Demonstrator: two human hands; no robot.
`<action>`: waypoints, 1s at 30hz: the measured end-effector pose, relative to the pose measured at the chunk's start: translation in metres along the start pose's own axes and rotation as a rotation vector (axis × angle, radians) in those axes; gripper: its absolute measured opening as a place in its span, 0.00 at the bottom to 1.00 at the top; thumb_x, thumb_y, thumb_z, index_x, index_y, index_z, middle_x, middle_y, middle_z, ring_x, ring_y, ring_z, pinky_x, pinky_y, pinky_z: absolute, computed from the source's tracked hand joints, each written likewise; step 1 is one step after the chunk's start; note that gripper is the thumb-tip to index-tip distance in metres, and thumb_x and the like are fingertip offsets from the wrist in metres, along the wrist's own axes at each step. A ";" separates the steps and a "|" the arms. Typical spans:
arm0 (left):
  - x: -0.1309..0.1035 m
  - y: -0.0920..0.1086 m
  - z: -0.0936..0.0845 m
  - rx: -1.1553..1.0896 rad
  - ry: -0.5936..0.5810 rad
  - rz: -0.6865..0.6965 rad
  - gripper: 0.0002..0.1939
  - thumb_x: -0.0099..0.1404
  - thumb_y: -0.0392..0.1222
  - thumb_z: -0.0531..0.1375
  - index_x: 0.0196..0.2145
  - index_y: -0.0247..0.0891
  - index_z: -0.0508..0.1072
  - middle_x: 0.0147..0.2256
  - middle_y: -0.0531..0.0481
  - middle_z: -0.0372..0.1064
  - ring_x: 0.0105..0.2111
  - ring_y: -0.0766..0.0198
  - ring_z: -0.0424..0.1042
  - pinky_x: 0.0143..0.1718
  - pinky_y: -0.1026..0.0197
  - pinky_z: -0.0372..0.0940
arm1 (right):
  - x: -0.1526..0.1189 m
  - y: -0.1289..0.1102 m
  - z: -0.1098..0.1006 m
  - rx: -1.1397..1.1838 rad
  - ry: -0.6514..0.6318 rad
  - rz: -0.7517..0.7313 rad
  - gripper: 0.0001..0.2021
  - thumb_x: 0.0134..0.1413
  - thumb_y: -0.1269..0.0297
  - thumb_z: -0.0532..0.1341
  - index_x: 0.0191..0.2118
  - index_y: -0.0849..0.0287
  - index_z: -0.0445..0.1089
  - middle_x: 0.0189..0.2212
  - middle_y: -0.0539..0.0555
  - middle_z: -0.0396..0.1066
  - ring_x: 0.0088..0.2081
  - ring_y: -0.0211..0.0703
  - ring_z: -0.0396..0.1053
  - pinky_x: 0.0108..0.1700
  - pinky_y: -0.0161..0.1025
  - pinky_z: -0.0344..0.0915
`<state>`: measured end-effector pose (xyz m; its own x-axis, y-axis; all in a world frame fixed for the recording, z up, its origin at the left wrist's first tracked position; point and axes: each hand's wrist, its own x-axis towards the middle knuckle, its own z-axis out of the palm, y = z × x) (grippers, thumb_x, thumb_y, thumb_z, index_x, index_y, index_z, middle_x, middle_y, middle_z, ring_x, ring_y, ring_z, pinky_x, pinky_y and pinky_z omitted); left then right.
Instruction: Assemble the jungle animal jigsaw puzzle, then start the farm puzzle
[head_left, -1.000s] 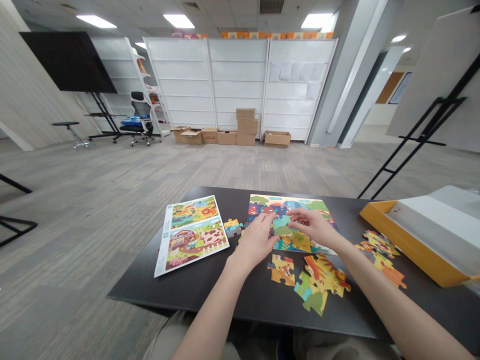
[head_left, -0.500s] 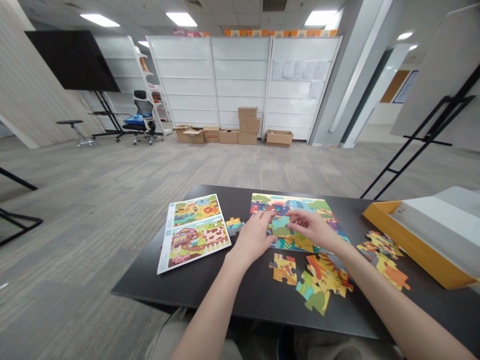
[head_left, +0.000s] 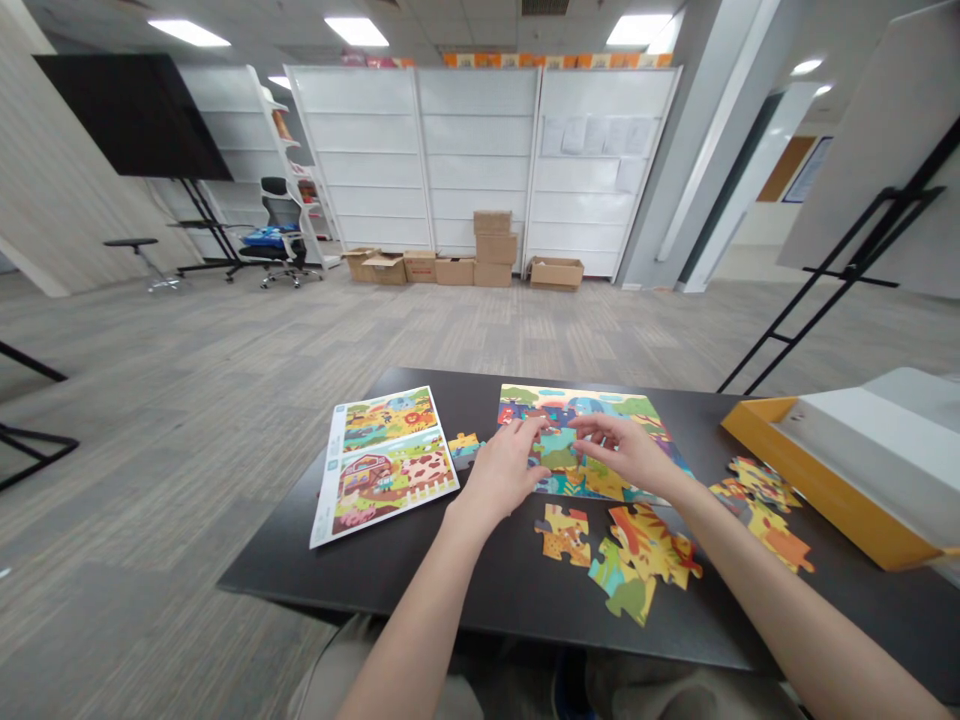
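Observation:
A teal and green jigsaw piece is between my hands, over the lower middle of the colourful puzzle board. My left hand grips its left edge with curved fingers and thumb. On its right edge, the fingertips of my right hand close in a pinch. Part of the board's picture is hidden under both hands. Closer to me lie loose pieces: an orange spotted animal piece, a green and blue piece and an overlapping orange striped group.
A printed picture sheet lies on the left of the black table. Another loose piece sits between it and my left hand. At right, more pieces lie near a yellow and white box.
The whole view has shifted slightly. My hands stay around the same jigsaw piece, with only small movements of the fingers.

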<state>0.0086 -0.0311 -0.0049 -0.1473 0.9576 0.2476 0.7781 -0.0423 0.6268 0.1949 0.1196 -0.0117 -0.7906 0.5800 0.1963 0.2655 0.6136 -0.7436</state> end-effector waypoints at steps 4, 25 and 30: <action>-0.001 -0.003 -0.007 0.031 -0.051 -0.014 0.29 0.56 0.35 0.70 0.55 0.44 0.68 0.52 0.45 0.70 0.54 0.50 0.71 0.55 0.51 0.66 | -0.003 0.001 -0.020 -0.156 -0.123 0.037 0.19 0.56 0.48 0.62 0.44 0.58 0.75 0.35 0.55 0.78 0.34 0.45 0.72 0.38 0.42 0.67; -0.004 0.004 0.002 0.267 -0.225 0.019 0.26 0.59 0.50 0.68 0.54 0.42 0.73 0.56 0.43 0.69 0.56 0.44 0.67 0.56 0.41 0.62 | -0.016 -0.008 -0.037 -0.496 -0.395 0.111 0.29 0.40 0.55 0.71 0.51 0.57 0.72 0.47 0.59 0.74 0.48 0.56 0.71 0.50 0.45 0.65; -0.003 0.007 0.004 0.262 -0.251 0.041 0.27 0.60 0.51 0.67 0.55 0.41 0.71 0.56 0.43 0.70 0.57 0.44 0.66 0.56 0.42 0.62 | -0.017 -0.007 -0.037 -0.494 -0.397 0.111 0.29 0.40 0.56 0.71 0.51 0.59 0.72 0.46 0.59 0.74 0.47 0.56 0.71 0.50 0.45 0.66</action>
<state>0.0165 -0.0328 -0.0038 0.0168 0.9981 0.0591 0.9150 -0.0392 0.4016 0.2270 0.1254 0.0143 -0.8627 0.4698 -0.1872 0.5055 0.7906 -0.3455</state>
